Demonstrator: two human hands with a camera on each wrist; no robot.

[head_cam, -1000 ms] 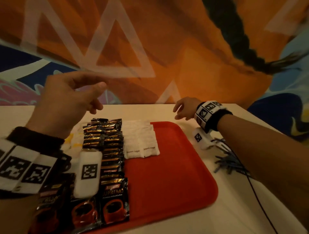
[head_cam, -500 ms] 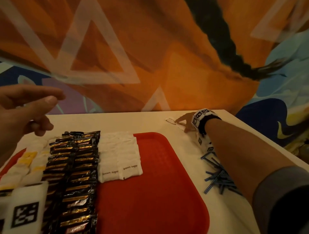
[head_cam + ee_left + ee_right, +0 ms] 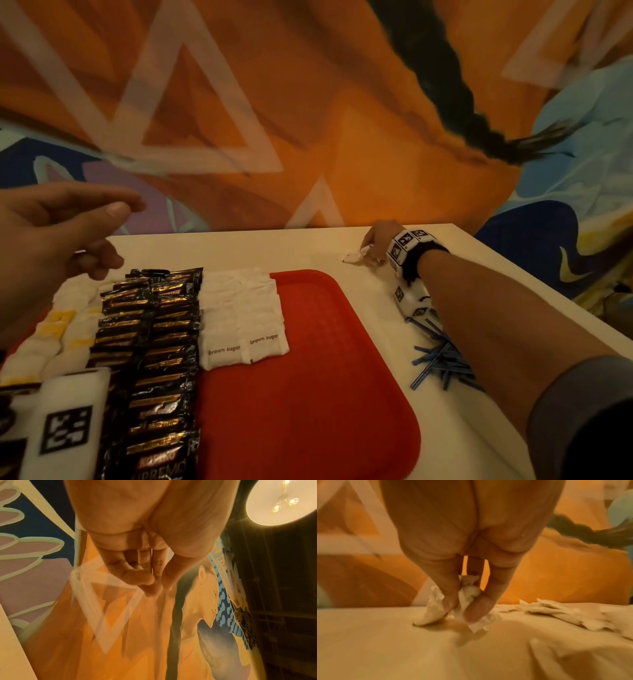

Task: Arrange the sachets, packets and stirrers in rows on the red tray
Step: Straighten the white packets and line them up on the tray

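Beyond the red plastic tray, the right hand pinches crumpled white paper sachets; the left hand hovers, loosely curled, holding nothing.

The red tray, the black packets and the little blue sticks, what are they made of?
The red tray looks like moulded plastic: matte, finely textured, with rounded corners. The black packets look like shiny foil or plastic film, since they glint and crinkle. The blue sticks are thin, straight and slightly glossy, so probably plastic, though they are too small to be sure.
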